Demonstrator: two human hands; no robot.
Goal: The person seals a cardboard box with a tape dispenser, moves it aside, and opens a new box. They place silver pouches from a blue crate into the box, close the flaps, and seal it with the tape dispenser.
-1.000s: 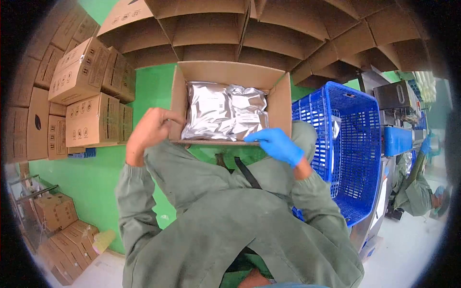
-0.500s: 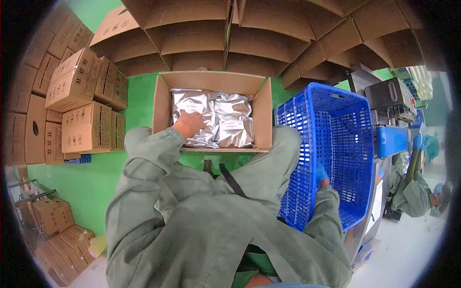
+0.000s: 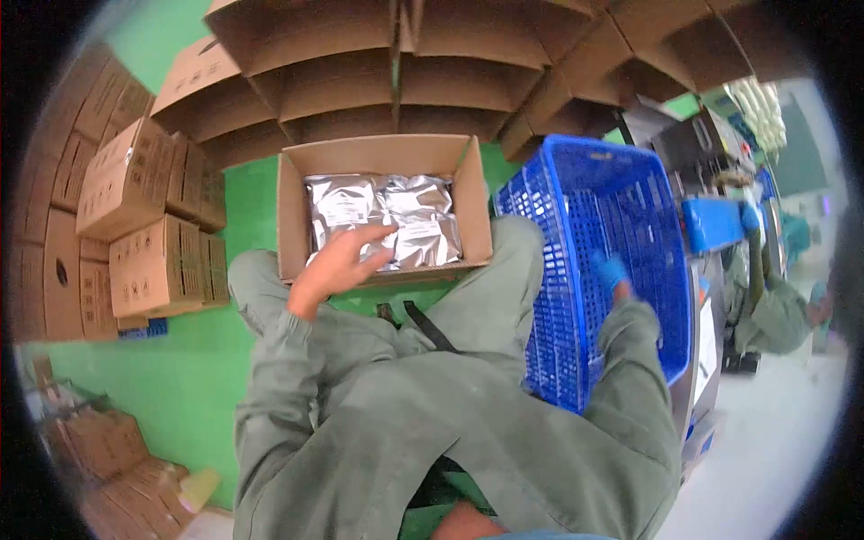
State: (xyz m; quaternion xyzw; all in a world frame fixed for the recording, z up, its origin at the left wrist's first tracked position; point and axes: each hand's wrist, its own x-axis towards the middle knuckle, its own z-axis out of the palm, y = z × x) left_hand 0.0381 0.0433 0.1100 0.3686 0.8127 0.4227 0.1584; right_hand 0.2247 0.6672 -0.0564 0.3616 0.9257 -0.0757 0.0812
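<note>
- While the open cardboard box [image 3: 382, 153] rests on the person's knees, 2 silver foil pouches [image 3: 382, 216] lie flat inside it, side by side, long axes running away from the person
- Bare left hand [image 3: 337, 265] spreads unclenched over the near-left pouch, fingertips touching foil, grasping nothing
- Blue-gloved right hand [image 3: 610, 270] reaches into the blue crate [image 3: 576, 207] just beside the box; I cannot tell its grip
- Stacked cartons [image 3: 148, 225] stand left

An open cardboard box [image 3: 378, 157], flaps up, holds shiny silver foil pouches [image 3: 382, 216] lying flat, side by side, each with a white label. Just right of the box stands a blue plastic crate [image 3: 576, 270] with latticed walls.
</note>
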